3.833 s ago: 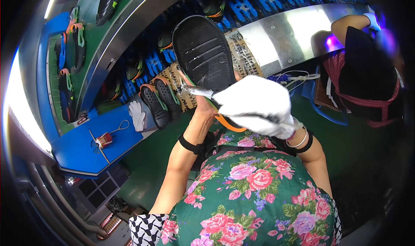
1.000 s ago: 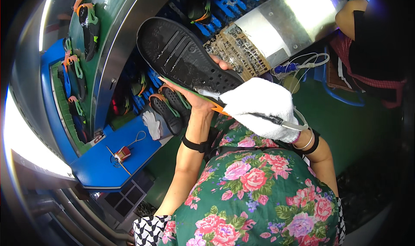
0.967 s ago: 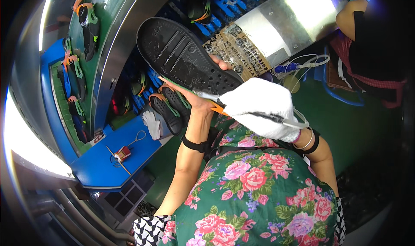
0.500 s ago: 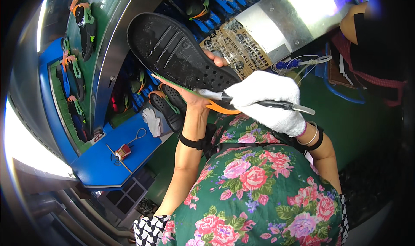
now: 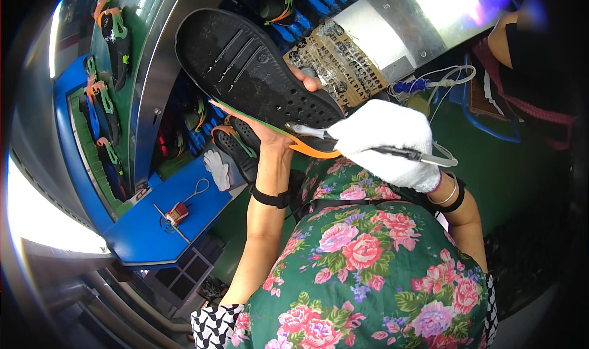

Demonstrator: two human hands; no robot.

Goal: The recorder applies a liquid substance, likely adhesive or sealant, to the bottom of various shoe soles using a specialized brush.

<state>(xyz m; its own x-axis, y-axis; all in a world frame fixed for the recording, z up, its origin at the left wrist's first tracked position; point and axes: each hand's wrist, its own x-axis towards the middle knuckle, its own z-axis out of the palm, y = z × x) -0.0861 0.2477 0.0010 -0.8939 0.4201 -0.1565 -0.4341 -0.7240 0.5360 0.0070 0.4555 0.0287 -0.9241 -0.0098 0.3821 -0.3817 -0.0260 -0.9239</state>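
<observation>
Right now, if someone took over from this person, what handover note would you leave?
Left hand: bare, holds the black shoe up from below, sole facing the camera, fingers wrapped over its far edge.
Right hand: in a white glove, grips a thin metal tool with its tip at the heel edge.
Done: cannot tell how much of the edge is worked.
Left: the heel edge under the tool. More shoes lie below.
</observation>
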